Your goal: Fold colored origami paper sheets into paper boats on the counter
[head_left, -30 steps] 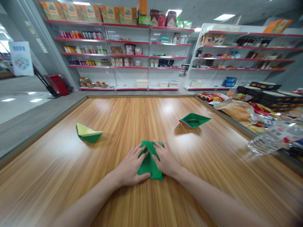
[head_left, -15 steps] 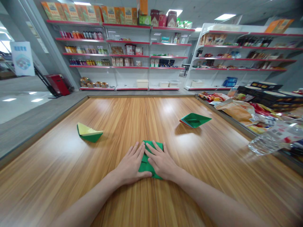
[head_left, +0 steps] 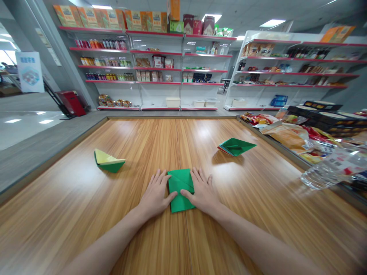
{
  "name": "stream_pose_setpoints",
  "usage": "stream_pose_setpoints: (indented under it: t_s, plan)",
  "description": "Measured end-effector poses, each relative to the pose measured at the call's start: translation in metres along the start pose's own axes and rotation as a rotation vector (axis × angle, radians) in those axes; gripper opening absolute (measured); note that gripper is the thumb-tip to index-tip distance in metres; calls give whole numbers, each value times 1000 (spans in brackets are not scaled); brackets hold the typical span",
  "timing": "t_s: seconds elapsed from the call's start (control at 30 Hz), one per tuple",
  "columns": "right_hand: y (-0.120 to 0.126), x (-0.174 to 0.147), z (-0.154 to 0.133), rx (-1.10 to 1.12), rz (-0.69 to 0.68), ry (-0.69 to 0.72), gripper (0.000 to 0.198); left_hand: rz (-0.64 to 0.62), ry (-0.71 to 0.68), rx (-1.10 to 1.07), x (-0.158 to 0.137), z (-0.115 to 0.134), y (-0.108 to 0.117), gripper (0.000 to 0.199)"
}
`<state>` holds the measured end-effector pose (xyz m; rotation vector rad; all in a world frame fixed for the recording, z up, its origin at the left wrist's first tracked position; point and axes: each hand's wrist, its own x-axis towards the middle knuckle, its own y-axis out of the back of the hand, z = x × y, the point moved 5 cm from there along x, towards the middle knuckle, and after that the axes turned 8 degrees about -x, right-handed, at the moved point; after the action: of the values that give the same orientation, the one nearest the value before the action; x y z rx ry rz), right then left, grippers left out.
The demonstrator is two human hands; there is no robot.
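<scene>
A folded sheet of green paper [head_left: 180, 196] lies flat on the wooden table [head_left: 160, 244], creases running across its upper half. At its left edge rests my left hand [head_left: 156, 194], fingers spread, the thumb touching the paper. My right hand [head_left: 203, 194] lies along the opposite edge with its fingers stretched out and its thumb on the paper's surface. Farther off to the left stands a green and yellow folded paper boat [head_left: 109, 164]. A second green paper boat [head_left: 236, 147], with some red and blue at its end, sits at the far right.
Along the right edge lie snack packets [head_left: 289, 135], black boxes [head_left: 323, 116] and a clear plastic bottle [head_left: 332, 168] on its side. Shelves [head_left: 157, 86] with goods stand beyond the table. A red case [head_left: 71, 103] is on the floor at left.
My hands have moved apart, from on top of the green paper to its two sides. More of the paper shows now, squarer to me and turned slightly. The two boats have stayed put.
</scene>
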<state>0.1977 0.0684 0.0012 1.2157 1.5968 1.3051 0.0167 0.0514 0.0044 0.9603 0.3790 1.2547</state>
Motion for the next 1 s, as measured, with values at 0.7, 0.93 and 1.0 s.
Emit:
stream_pose_setpoints:
  t_s: [0.7, 0.93, 1.0]
  plan:
    - [21, -2, 5, 865, 372, 59, 20, 7, 85, -1230, 11, -4, 6, 41]
    - [41, -18, -15, 536, 621, 640, 18, 171, -77, -900, 11, -9, 24, 23]
    - [30, -12, -21, 397, 459, 678, 26, 195, -66, -775, 11, -16, 26, 31]
